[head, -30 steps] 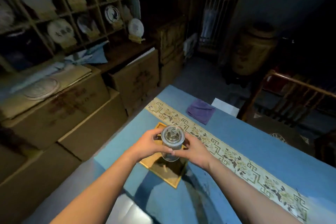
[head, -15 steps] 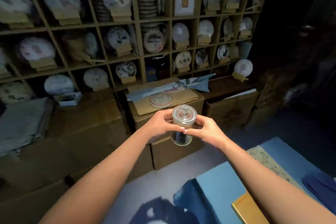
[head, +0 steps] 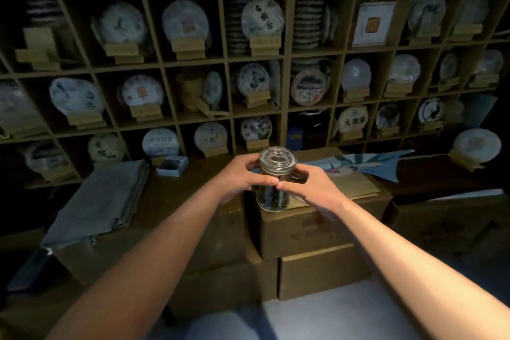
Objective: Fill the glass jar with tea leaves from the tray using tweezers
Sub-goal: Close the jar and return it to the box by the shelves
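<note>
I hold a clear glass jar (head: pixel 273 196) out in front of me at arm's length, upright, with its glass lid (head: pixel 277 156) on. Dark tea leaves show in its lower half. My left hand (head: pixel 242 176) grips the jar from the left and my right hand (head: pixel 306 186) grips it from the right, thumbs meeting across its front. The jar hangs in the air before a stack of cardboard boxes. The tray, the tweezers and the table are out of view.
A wooden grid shelf (head: pixel 287 63) full of wrapped round tea cakes on stands fills the wall ahead. Stacked cardboard boxes (head: pixel 317 232) stand below it. Folded grey cloth (head: pixel 102 199) lies at the left, and blue paper (head: pixel 378 165) at the right. Pale floor (head: pixel 303 320) shows at the bottom.
I have turned left, away from the blue table and its tray, carrying the jar in both hands. The shelf wall now fills the view and the table is gone.
</note>
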